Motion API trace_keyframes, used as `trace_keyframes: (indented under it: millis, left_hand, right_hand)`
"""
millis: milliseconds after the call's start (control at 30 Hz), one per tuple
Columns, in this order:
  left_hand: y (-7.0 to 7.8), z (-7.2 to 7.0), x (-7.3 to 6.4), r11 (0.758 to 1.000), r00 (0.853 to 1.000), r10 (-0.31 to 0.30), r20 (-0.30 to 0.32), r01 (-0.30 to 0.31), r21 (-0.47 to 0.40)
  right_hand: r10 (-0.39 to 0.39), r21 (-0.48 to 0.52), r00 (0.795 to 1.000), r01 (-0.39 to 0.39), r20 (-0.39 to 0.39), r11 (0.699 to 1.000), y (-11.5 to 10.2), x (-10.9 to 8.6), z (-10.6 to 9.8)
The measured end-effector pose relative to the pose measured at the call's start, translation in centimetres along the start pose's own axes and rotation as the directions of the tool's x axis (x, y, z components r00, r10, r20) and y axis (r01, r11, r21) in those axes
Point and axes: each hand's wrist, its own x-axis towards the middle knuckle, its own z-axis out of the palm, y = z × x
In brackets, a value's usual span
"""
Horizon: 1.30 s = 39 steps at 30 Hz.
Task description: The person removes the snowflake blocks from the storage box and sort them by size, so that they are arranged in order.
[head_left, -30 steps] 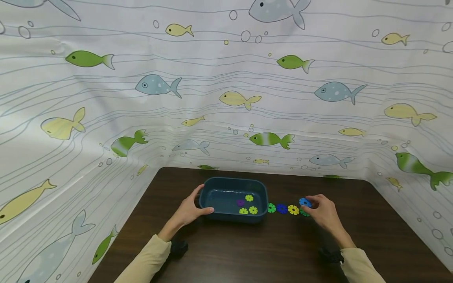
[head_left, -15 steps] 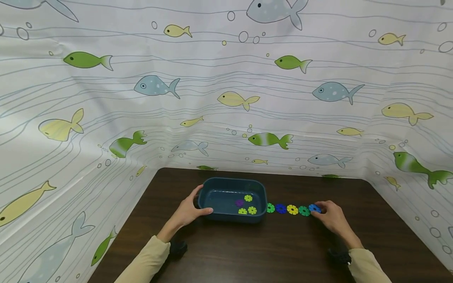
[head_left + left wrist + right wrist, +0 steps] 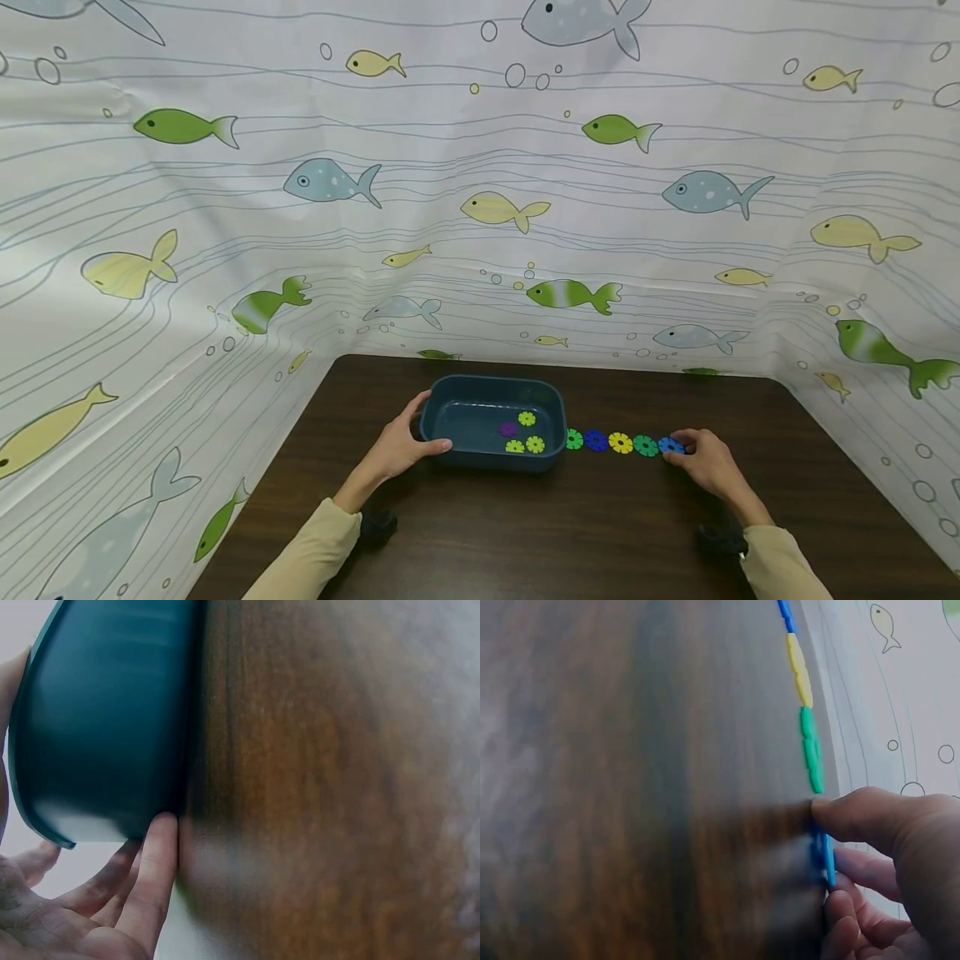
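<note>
My left hand [image 3: 396,450] grips the left end of a dark blue plastic basin [image 3: 480,461], thumb over the near rim. In the left wrist view its fingers lie along the end wall of the basin [image 3: 97,735], down by the table. My right hand [image 3: 712,468] pinches a light blue notched disc [image 3: 670,447] between thumb and fingers, down at the tabletop. That disc lies at the right end of a row: a dark green disc [image 3: 645,446], a yellow disc [image 3: 620,443], a dark blue disc [image 3: 596,441] and a bright green disc [image 3: 573,439] beside the basin.
Inside the basin are a purple disc [image 3: 508,429] and several lime discs [image 3: 535,445], toward its right end. The dark wooden table [image 3: 540,533] is enclosed at the back and sides by a white fish-print sheet [image 3: 450,250].
My right hand has brought the light blue disc down and rightward from over the dark green disc to the row's right end. The left hand and basin stay in place.
</note>
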Motion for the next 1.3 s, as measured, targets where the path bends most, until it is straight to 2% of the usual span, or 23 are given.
trace_keyframes:
  millis: [367, 567, 667, 800, 1000, 1300]
  left_hand:
    - [0.0, 0.0, -0.1, 1.000, 1.000, 0.003, 0.003, -0.003, 0.004]
    - [-0.2, 0.1, -0.1, 1.000, 1.000, -0.001, 0.002, 0.001, 0.001]
    - [-0.2, 0.1, -0.2, 1.000, 1.000, 0.001, 0.001, -0.001, 0.001]
    - [-0.2, 0.0, -0.1, 1.000, 1.000, -0.001, 0.000, 0.001, -0.001]
    - [-0.2, 0.0, -0.1, 1.000, 1.000, -0.005, -0.009, 0.005, -0.011]
    - [0.0, 0.0, -0.2, 1.000, 1.000, 0.003, 0.009, -0.003, 0.000]
  right_hand:
    - [0.016, 0.019, 1.000, -0.017, 0.011, 1.000, 0.0, 0.1, -0.1]
    - [0.000, 0.034, 0.997, 0.003, -0.078, 0.999, -1.3, -0.5, 0.0]
    - [-0.035, 0.042, 0.990, 0.041, -0.136, 0.998, -3.0, -0.9, 0.1]
    - [-0.088, 0.062, 0.981, 0.100, -0.170, 0.993, -6.1, -1.0, 0.1]
    - [-0.164, 0.101, 0.975, 0.180, -0.152, 0.978, -10.8, -0.5, 0.8]
    - [-0.261, 0.128, 0.960, 0.272, -0.102, 0.954, -16.4, 0.4, 3.3]
